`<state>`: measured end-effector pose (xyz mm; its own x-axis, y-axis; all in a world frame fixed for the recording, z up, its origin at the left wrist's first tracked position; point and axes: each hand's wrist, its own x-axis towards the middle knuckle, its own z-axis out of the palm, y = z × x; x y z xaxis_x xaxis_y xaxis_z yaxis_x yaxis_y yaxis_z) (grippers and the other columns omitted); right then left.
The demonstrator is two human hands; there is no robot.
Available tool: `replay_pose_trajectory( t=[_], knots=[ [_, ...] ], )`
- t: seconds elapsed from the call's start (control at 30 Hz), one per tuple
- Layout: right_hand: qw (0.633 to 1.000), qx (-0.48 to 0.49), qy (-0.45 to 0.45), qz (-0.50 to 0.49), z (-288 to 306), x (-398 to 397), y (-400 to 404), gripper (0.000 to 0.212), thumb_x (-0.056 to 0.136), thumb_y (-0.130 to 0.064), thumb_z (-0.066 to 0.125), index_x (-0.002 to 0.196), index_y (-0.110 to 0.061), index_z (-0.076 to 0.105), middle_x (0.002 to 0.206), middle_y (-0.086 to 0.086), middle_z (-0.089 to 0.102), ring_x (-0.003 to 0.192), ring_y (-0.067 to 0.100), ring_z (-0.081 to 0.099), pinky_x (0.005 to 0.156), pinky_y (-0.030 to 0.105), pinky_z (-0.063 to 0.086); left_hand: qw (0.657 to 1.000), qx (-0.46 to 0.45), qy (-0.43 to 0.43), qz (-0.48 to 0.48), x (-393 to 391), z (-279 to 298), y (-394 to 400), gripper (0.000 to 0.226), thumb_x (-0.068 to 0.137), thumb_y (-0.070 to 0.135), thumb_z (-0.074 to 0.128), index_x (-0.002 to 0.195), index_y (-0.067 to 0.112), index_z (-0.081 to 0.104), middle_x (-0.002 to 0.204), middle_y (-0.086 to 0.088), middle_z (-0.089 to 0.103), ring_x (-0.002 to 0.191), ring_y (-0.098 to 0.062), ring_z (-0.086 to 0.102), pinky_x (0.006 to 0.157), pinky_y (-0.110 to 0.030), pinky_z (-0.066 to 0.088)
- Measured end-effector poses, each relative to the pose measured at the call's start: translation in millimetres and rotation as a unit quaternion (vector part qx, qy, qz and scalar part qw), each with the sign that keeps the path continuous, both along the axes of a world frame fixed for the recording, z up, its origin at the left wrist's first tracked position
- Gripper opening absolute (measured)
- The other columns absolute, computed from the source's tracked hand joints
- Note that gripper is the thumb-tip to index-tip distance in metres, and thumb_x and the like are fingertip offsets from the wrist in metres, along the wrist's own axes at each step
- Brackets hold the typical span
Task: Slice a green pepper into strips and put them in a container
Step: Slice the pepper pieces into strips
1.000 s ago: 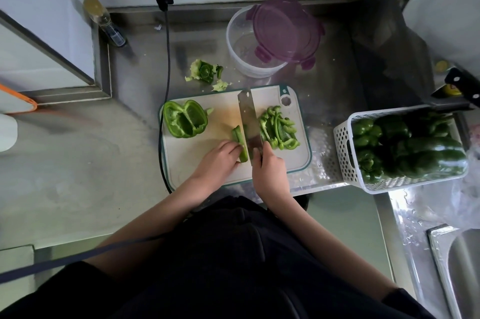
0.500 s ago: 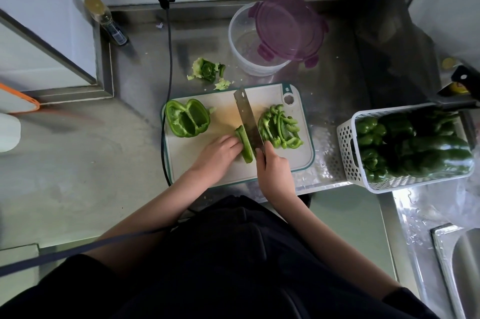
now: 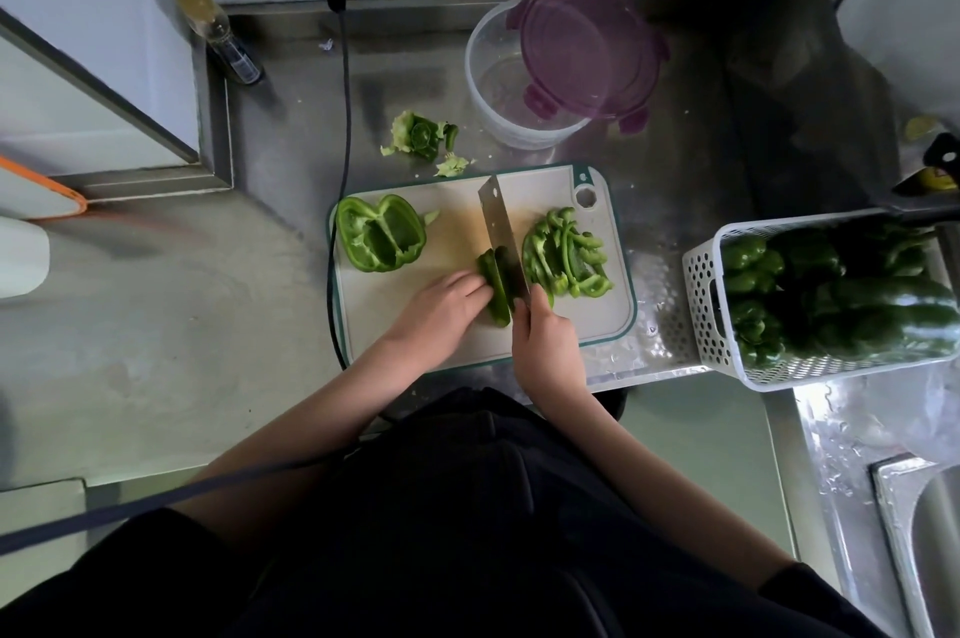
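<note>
Lying on the cutting board (image 3: 415, 325), a narrow glossy dark-green pepper piece (image 3: 496, 291) sits under the left hand's (image 3: 441, 310) fingertips, knife (image 3: 501, 234) blade against its right side. Right hand (image 3: 545, 343) grips the knife handle. Curled light-green strips (image 3: 566, 258) pile right of the blade; 1 hollowed pepper half (image 3: 379, 234) lies left.

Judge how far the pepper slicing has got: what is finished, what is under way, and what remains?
Done: a pile of strips lies on the cutting board, right of the knife.
In hand: the right hand grips the knife while the left hand steadies a narrow pepper piece.
Left: the pepper half is uncut, and the container, lid resting askew on it, holds no strips.
</note>
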<state>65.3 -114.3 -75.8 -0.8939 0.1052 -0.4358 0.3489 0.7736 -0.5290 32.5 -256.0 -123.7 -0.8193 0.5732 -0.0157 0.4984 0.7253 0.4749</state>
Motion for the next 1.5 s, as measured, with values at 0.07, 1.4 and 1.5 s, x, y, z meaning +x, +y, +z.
replay_pose_trajectory(
  t=[0.07, 1.4, 1.5],
  knots=[
    [1.0, -0.011, 0.008, -0.017, 1, 0, 3, 0.017, 0.102, -0.026, 0.033, 0.091, -0.013, 0.038, 0.066, 0.015, 0.054, 0.061, 0.036, 0.051, 0.05, 0.037, 0.038, 1.0, 0.004, 0.002, -0.004, 0, 0, -1, 0.038, 0.062, -0.01, 0.073, 0.098, 0.001, 0.069, 0.097, -0.012, 0.067, 0.094, -0.032, 0.065, 0.075, -0.039, 0.056],
    [1.0, -0.002, 0.001, 0.022, -10, 1, 1, 0.018, 0.102, -0.022, 0.034, 0.091, -0.01, 0.041, 0.071, 0.021, 0.058, 0.065, 0.04, 0.056, 0.058, 0.046, 0.047, 1.0, -0.003, -0.018, -0.017, 0, 2, -2, 0.033, 0.07, -0.008, 0.067, 0.101, 0.002, 0.067, 0.099, -0.013, 0.065, 0.095, -0.033, 0.062, 0.073, -0.04, 0.055],
    [1.0, -0.005, -0.006, 0.024, -12, -2, 0, 0.018, 0.101, -0.019, 0.035, 0.092, -0.006, 0.045, 0.074, 0.022, 0.059, 0.068, 0.039, 0.056, 0.061, 0.046, 0.048, 1.0, -0.004, -0.02, -0.015, -1, 4, -2, 0.033, 0.071, -0.008, 0.067, 0.103, 0.002, 0.067, 0.101, -0.014, 0.065, 0.098, -0.033, 0.061, 0.074, -0.039, 0.054]
  ],
)
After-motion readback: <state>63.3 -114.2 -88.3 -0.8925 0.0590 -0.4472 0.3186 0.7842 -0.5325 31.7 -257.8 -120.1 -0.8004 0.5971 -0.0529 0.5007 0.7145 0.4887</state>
